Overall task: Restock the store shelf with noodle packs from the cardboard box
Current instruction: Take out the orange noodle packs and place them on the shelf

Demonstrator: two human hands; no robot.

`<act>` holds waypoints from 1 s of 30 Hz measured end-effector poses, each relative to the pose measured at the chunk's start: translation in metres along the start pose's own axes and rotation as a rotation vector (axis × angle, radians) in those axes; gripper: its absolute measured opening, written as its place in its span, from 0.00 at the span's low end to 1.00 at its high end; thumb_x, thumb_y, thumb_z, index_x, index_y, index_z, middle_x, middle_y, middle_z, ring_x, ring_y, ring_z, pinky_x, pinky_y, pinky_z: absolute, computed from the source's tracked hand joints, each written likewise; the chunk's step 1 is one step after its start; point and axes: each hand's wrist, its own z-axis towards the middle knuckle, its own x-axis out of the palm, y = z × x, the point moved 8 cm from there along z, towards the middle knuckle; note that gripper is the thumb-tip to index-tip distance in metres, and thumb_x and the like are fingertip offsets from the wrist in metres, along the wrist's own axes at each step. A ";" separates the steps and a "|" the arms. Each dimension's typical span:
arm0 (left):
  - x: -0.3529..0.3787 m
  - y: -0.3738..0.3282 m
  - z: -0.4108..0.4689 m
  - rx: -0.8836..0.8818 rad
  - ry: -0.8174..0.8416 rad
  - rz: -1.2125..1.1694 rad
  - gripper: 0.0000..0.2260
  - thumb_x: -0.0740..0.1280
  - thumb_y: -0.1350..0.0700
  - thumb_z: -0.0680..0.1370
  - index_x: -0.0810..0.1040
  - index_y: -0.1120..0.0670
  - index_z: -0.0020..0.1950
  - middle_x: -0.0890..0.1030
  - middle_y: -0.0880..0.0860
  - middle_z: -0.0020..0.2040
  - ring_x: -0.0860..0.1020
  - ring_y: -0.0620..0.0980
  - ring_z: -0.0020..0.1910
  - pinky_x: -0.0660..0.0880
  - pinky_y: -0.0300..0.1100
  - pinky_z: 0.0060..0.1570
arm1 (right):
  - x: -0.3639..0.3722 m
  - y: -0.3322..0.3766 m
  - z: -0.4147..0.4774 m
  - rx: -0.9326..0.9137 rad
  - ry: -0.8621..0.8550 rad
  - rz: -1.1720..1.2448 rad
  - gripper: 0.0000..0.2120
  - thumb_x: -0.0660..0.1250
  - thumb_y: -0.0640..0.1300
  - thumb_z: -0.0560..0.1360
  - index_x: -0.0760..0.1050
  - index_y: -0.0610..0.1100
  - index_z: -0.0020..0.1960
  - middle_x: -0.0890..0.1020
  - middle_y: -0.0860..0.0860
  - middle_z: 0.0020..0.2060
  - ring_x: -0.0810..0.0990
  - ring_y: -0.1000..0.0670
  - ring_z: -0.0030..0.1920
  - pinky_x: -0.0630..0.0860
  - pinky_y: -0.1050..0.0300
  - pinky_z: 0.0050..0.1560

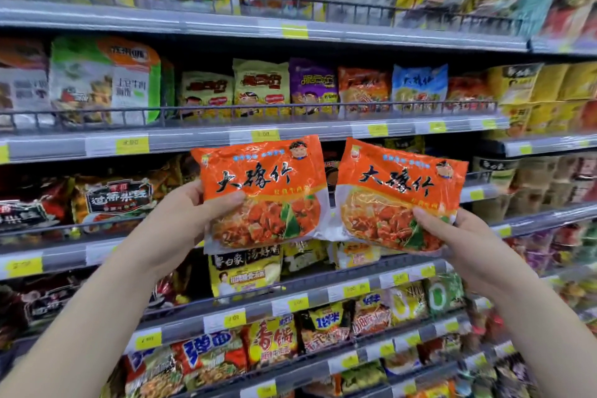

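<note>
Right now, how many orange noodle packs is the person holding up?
2. The left pack is held by the left hand, the right pack by the right hand, side by side before the shelf. Any pack stacked behind either would be hidden.

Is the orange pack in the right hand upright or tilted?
Tilted. The pack has a top edge sloping down rightward; the right hand grips its lower corner.

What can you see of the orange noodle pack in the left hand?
The orange noodle pack is a crinkled plastic bag with black brush lettering, a cartoon face at its top right and pictured noodles below. The left hand grips its left edge, thumb on the front, holding it upright before the shelves, beside a matching pack.
</note>
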 end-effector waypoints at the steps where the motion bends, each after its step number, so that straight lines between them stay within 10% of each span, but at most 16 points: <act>1: 0.004 -0.002 0.005 0.010 -0.002 0.005 0.17 0.73 0.54 0.74 0.78 0.56 0.62 0.87 0.54 0.55 0.85 0.53 0.53 0.79 0.50 0.56 | -0.004 0.001 0.003 -0.002 -0.007 -0.007 0.11 0.70 0.49 0.76 0.79 0.47 0.56 0.87 0.62 0.45 0.83 0.64 0.46 0.67 0.53 0.60; 5: 0.013 -0.010 0.027 0.043 -0.001 0.031 0.18 0.75 0.52 0.73 0.80 0.55 0.61 0.87 0.52 0.53 0.86 0.52 0.53 0.79 0.52 0.56 | -0.012 0.011 0.014 -0.018 -0.045 -0.030 0.04 0.68 0.48 0.78 0.78 0.48 0.52 0.86 0.64 0.40 0.81 0.69 0.44 0.67 0.58 0.54; 8: 0.019 -0.015 0.046 0.059 0.032 0.024 0.18 0.75 0.52 0.73 0.80 0.53 0.61 0.87 0.51 0.53 0.86 0.51 0.53 0.79 0.51 0.57 | -0.021 0.020 0.020 -0.006 -0.119 -0.117 0.22 0.71 0.52 0.75 0.77 0.36 0.60 0.83 0.44 0.60 0.79 0.44 0.62 0.68 0.52 0.66; 9: 0.021 -0.018 0.053 0.072 0.045 0.027 0.17 0.75 0.52 0.74 0.80 0.53 0.62 0.87 0.51 0.54 0.86 0.51 0.53 0.79 0.51 0.58 | -0.023 0.025 0.022 0.002 -0.138 -0.128 0.23 0.72 0.53 0.75 0.77 0.36 0.60 0.83 0.44 0.60 0.78 0.42 0.62 0.72 0.55 0.56; 14: 0.038 -0.035 0.091 0.151 0.113 0.016 0.18 0.76 0.51 0.71 0.80 0.52 0.60 0.87 0.49 0.52 0.86 0.48 0.52 0.78 0.49 0.58 | -0.034 0.044 0.043 -0.052 -0.129 -0.168 0.21 0.73 0.55 0.74 0.78 0.49 0.64 0.84 0.57 0.59 0.77 0.54 0.66 0.66 0.46 0.68; 21: 0.055 -0.048 0.121 0.186 0.130 0.014 0.19 0.75 0.51 0.72 0.79 0.52 0.61 0.87 0.48 0.52 0.86 0.47 0.50 0.80 0.42 0.50 | -0.056 0.061 0.092 -0.127 -0.151 -0.161 0.14 0.70 0.50 0.77 0.78 0.50 0.62 0.86 0.60 0.53 0.81 0.62 0.55 0.68 0.58 0.52; 27: 0.068 -0.050 0.143 0.247 -0.006 0.141 0.21 0.80 0.41 0.68 0.82 0.45 0.58 0.87 0.47 0.54 0.83 0.63 0.58 0.74 0.67 0.63 | -0.088 0.060 0.158 -0.222 -0.064 -0.145 0.06 0.67 0.45 0.80 0.74 0.56 0.54 0.84 0.70 0.37 0.81 0.72 0.37 0.69 0.62 0.43; 30: 0.087 -0.052 0.159 0.245 -0.072 0.148 0.25 0.81 0.39 0.63 0.83 0.46 0.56 0.87 0.49 0.54 0.84 0.57 0.56 0.74 0.65 0.63 | -0.107 0.055 0.200 -0.228 0.033 -0.111 0.09 0.67 0.45 0.79 0.77 0.52 0.58 0.87 0.60 0.47 0.86 0.61 0.48 0.77 0.57 0.51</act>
